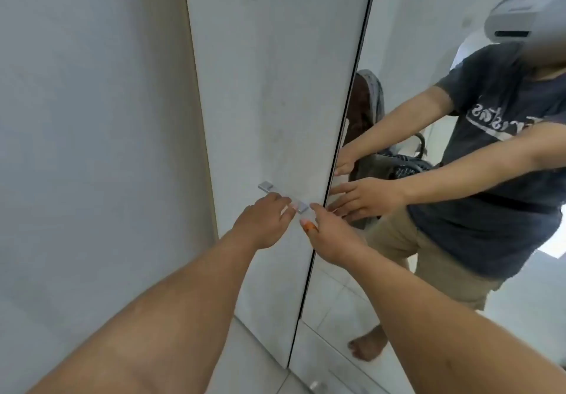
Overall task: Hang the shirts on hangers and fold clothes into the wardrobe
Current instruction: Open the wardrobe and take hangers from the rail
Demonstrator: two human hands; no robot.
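Wardrobe door stands closed just ahead of both hands, so hanging and folding look not yet begun; no clothes show. Left hand curls its fingers at the handle; right hand, fingers relaxed and straight, touches the mirror edge beside it.

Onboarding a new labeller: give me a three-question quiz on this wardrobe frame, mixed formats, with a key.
1. True or false: the wardrobe door is shut.
2. Multiple choice: the left hand is at A) the metal handle, B) the drawer knob, C) the floor.
3. Fill in: the panel right of the door, where the right hand reaches, is a ____.

Key
1. True; no gap or interior shows.
2. A; its fingers are on the handle, though a full grip cannot be confirmed.
3. Mirror; it reflects the person and both hands.
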